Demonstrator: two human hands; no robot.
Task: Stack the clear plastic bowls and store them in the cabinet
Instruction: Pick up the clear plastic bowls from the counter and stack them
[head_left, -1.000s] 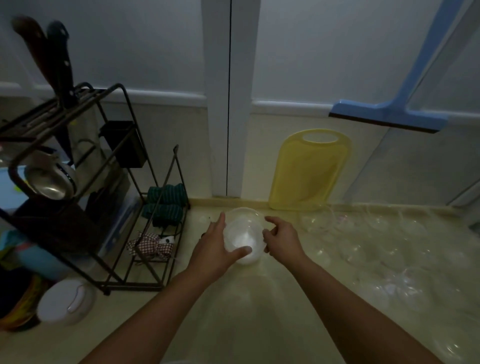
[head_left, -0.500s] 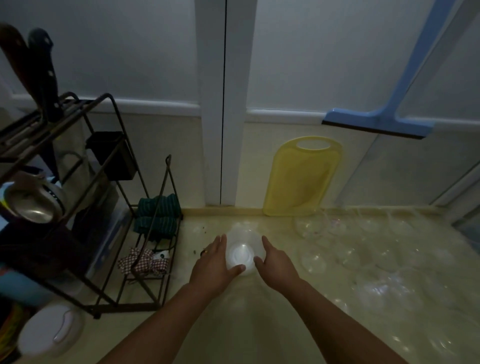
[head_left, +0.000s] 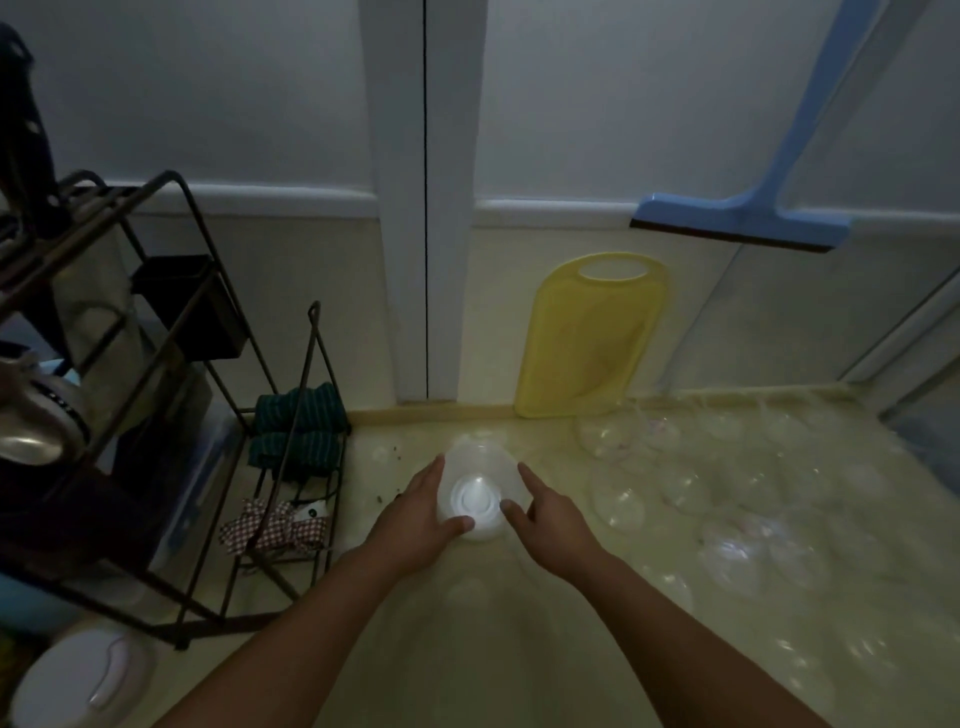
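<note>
A stack of clear plastic bowls (head_left: 475, 493) is sitting on the pale yellow countertop (head_left: 519, 623), in front of the yellow plastic cutting board (head_left: 589, 338) that is leaning on the wall; the left hand (head_left: 415, 519) is cupping the stack's left side, thumb curling round its near rim; the right hand (head_left: 550, 512) is touching the right side with fingers spread and nearly straight; more loose clear bowls (head_left: 727, 493) are lying scattered to the right of the board; a dark wire rack (head_left: 171, 415) is standing to its left.

Pale yellow counter (head_left: 519, 649), clear plastic bowls (head_left: 727, 488), wire rack (head_left: 208, 467), cutting board (head_left: 587, 338)
</note>
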